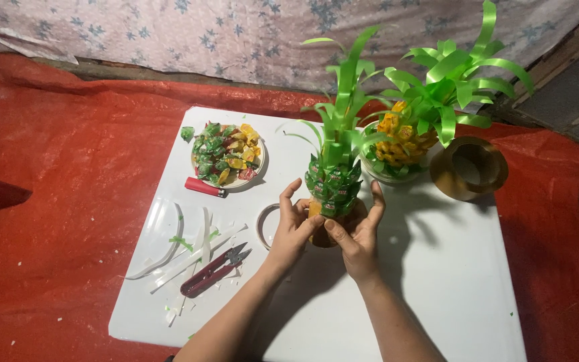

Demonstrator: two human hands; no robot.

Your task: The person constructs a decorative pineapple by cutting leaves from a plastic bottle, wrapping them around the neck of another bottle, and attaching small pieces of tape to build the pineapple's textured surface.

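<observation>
Candy pineapple (333, 191), left hand (293, 228), right hand (360, 234) gripping, board mid-edge

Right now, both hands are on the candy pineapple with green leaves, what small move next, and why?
Probably reach the left hand to the plate of candies: the pineapple shows green wrappers only on top, its brown base bare, while the right hand steadies it.

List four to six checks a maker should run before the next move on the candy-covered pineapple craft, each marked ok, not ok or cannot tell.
1. Both hands on the green candy-wrapped pineapple craft with ribbon leaves: left hand, right hand - ok.
2. Craft upright on the white board - ok.
3. Plate of wrapped candies stocked - ok.
4. Dark red thread snips beside the left forearm - ok.
5. Lower body covered - not ok.
6. Candies firmly stuck - cannot tell.
</observation>
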